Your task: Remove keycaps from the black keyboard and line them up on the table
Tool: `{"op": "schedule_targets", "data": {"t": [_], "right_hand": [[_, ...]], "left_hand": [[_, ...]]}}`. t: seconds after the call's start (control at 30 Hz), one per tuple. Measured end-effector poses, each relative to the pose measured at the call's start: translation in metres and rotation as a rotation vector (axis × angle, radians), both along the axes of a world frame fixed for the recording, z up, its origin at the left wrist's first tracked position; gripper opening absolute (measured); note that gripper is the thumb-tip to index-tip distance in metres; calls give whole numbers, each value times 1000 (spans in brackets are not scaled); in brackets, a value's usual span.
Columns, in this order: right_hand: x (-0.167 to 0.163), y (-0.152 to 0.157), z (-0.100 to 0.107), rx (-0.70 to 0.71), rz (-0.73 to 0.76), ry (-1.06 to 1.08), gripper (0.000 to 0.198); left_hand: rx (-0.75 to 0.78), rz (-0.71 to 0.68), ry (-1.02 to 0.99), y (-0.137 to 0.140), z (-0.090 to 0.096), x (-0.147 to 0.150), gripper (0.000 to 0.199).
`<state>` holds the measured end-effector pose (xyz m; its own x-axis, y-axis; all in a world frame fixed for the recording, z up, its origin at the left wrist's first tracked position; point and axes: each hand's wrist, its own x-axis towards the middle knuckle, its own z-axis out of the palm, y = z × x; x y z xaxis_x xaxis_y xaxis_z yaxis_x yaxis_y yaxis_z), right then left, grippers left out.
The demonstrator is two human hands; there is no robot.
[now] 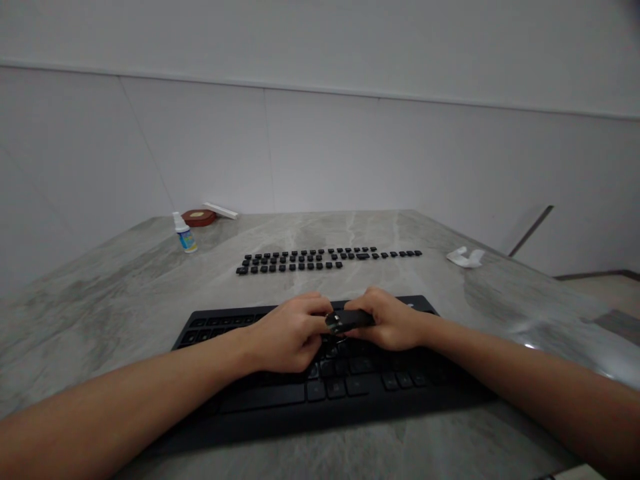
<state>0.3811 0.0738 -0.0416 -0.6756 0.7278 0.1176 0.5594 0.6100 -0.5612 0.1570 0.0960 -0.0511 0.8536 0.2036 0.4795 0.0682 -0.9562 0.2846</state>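
A black keyboard (270,419) lies before me on the table, with keys in its lower rows and some bare places higher up. My right hand (391,320) is closed around a small black hand tool (354,320) with a shiny metal end, held over the keyboard's upper middle; its exact kind is unclear. Right at that metal end, my left hand (290,335) has its fingers curled and pinched together. Whatever the left fingertips grip is hidden. Loose black keycaps (292,267) stand in several rows behind the keyboard.
A white spray bottle (185,233) with a blue and yellow label stands at the back left. Beside it are a reddish-brown box (199,218) and a white narrow box (221,211). Crumpled white tissue (465,257) lies to the right on the grey marbled table (125,287).
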Motion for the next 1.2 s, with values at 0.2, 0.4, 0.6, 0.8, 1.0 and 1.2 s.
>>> {"op": "schedule_targets", "data": {"t": [0.2,0.4,0.6,0.8,1.0,1.2], "right_hand": [[2,-16,-6,152,-38,-32,9],[-3,-35,-7,278,-134,-162,14],[-13,-47,-3,299,-224,-327,17],[-18,-53,-3,302,-273,-417,19],[-22,-57,-3,318,-285,-477,19],[-20,-54,-8,346,-262,-449,21]], "left_hand": [[-15,-24,7,0,0,0,30],[-25,-38,9,0,-1,-1,37],[-42,-55,14,1,-1,-2,35],[-44,-89,9,1,1,-2,27],[-65,-60,13,2,-2,-1,17],[-56,-40,7,2,-3,1,16]]}}
